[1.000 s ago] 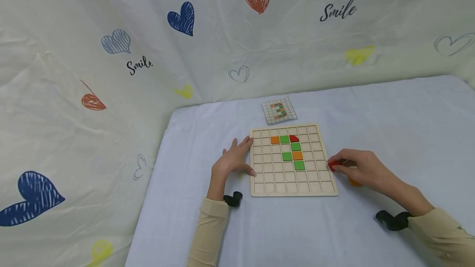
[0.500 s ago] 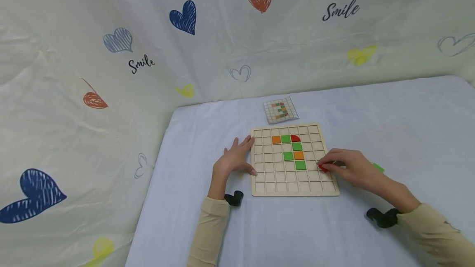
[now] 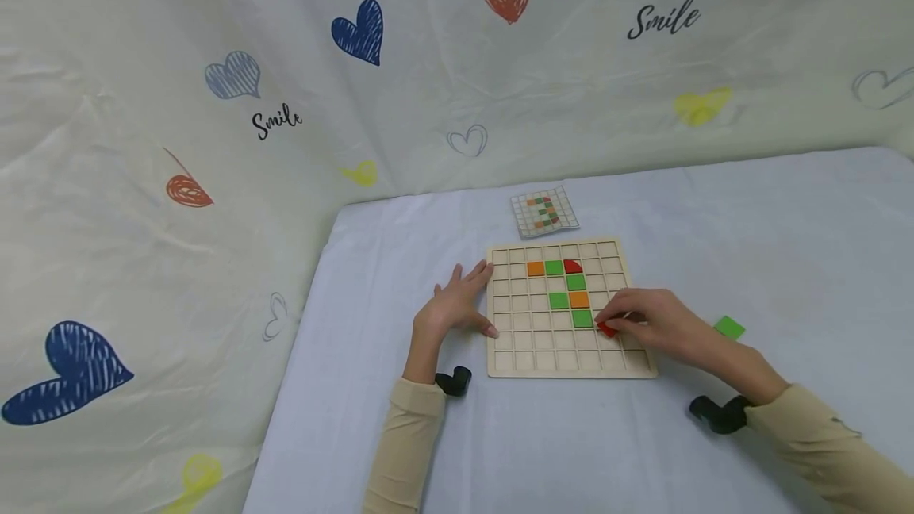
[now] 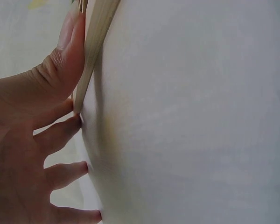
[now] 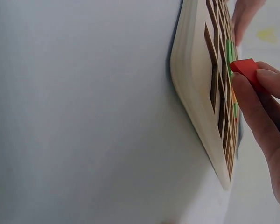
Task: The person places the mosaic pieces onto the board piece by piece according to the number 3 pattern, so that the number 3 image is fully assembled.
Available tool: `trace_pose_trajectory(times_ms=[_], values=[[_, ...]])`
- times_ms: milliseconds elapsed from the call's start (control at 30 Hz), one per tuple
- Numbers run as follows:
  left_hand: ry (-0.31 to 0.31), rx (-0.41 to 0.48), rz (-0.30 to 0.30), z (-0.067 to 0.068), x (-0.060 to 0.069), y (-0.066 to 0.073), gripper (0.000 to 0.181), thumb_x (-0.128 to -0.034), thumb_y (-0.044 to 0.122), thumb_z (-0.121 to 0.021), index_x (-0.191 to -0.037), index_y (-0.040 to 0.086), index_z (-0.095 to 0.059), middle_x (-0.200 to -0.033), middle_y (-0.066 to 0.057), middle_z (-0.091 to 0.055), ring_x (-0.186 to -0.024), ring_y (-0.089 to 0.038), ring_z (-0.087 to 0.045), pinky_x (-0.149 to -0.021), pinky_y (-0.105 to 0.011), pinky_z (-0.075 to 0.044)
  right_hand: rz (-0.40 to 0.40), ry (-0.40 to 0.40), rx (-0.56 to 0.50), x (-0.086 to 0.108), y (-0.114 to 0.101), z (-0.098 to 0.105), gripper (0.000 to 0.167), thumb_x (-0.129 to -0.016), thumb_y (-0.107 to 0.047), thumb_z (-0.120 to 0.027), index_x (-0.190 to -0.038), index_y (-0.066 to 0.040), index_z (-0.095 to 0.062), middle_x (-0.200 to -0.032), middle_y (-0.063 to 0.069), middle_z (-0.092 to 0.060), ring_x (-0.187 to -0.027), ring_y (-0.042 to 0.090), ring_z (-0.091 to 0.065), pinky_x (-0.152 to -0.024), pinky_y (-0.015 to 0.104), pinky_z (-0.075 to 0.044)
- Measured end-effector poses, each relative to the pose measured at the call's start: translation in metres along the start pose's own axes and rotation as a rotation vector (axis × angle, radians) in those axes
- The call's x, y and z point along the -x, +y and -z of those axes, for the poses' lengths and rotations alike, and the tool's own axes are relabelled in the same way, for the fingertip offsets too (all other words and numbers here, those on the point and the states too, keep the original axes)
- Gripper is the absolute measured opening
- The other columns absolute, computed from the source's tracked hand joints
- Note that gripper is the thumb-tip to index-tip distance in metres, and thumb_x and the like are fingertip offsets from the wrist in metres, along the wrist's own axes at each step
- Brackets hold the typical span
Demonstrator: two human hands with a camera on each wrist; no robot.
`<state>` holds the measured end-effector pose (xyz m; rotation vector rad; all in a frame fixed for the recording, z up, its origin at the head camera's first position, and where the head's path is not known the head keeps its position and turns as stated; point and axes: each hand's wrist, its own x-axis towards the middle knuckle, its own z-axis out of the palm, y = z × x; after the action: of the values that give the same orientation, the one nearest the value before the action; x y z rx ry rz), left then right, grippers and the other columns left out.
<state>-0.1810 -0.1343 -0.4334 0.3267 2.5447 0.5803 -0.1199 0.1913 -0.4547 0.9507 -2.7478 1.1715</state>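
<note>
Over the board (image 3: 543, 342), red tile (image 5: 248, 73) aslant

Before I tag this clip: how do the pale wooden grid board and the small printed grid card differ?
The board is larger than the card.
The left hand touches the board; no hand touches the card.
The card's figure ends in a multicoloured row; the board's tiles end in one green tile.
Both show square grids with orange, green and red.

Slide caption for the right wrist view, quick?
Right hand pinching a red tile over the gridded board.
</note>
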Motion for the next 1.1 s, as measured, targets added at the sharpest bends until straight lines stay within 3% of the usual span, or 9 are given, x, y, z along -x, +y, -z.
trace_pose_trajectory(times_ms=[200,500,767,1100], values=[[-0.005,-0.013,0.004,0.000,-0.001,0.002,0.116,-0.0748,0.024,-0.093,-0.166,0.021,-0.021,-0.174,0.006,-0.012,-0.161,-0.034,0.002,-0.124,-0.070,-0.004,0.000,-0.049,-0.018,-0.007,-0.003,-0.007,0.016,-0.087,0.001,-0.077,-0.097,-0.012,-0.081,-0.095,-0.007,-0.073,-0.084,0.001,-0.061,-0.072,0.021,-0.057],[-0.001,-0.031,0.013,0.000,-0.001,0.003,0.117,-0.0746,0.025,-0.093,-0.166,0.022,-0.021,-0.174,0.006,-0.012,-0.161,-0.034,0.002,-0.124,-0.070,-0.005,-0.040,-0.103,-0.039,-0.013,-0.010,-0.014,0.017,-0.085,0.002,-0.078,-0.096,-0.011,-0.078,-0.093,-0.006,-0.074,-0.083,0.002,-0.062,-0.072,0.022,-0.058],[-0.005,-0.033,0.013,0.000,-0.001,0.002,0.117,-0.0748,0.025,-0.093,-0.166,0.022,-0.020,-0.174,0.006,-0.011,-0.161,-0.034,0.003,-0.124,-0.070,-0.005,0.000,-0.097,0.016,-0.016,-0.013,-0.019,0.019,-0.082,0.000,-0.082,-0.096,-0.012,-0.079,-0.090,-0.009,-0.068,-0.079,0.005,-0.055,-0.068,0.023,-0.052],[-0.003,-0.038,0.009,-0.001,-0.002,0.001,0.117,-0.0748,0.026,-0.093,-0.166,0.022,-0.020,-0.174,0.006,-0.011,-0.161,-0.034,0.002,-0.123,-0.070,-0.006,0.008,-0.086,0.038,-0.014,-0.012,-0.021,0.024,-0.079,-0.001,-0.085,-0.100,-0.012,-0.078,-0.096,-0.004,-0.068,-0.079,0.006,-0.057,-0.068,0.023,-0.054]])
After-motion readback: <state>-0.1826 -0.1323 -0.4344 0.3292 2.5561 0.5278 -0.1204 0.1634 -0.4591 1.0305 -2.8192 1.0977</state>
